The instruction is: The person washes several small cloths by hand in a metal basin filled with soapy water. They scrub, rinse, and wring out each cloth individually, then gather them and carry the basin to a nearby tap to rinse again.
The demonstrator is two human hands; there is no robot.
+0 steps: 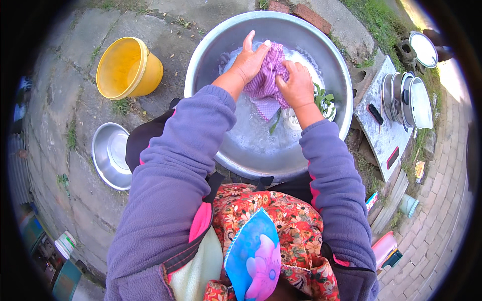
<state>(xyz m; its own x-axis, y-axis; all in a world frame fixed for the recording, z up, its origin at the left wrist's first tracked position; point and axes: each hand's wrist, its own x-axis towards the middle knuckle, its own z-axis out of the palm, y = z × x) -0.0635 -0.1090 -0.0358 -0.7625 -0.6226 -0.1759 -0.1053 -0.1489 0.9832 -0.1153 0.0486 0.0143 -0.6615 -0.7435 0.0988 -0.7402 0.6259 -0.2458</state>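
Note:
A large metal basin (340, 113) with soapy water (260, 141) lies before me. Over the water, both hands hold a pink-purple checked cloth (265, 81), bunched and wet. My left hand (250, 64) is at the cloth's left edge, one digit raised away from it and another against its top; some of its fingers are hidden. On the other side my right hand (297, 82) grips the fabric in curled fingers. Beneath and beside the right wrist, white fabric (292, 119) and green leafy-looking strips (323, 98) lie in the water.
A yellow plastic bucket (152, 75) and a small metal bowl (109, 150) stand on the paving at left. To the right, a stone slab (384, 146) bears a scrub brush (375, 114), metal pots (399, 98) and a red-edged dark object (392, 158). Bricks (312, 18) touch the basin's far side.

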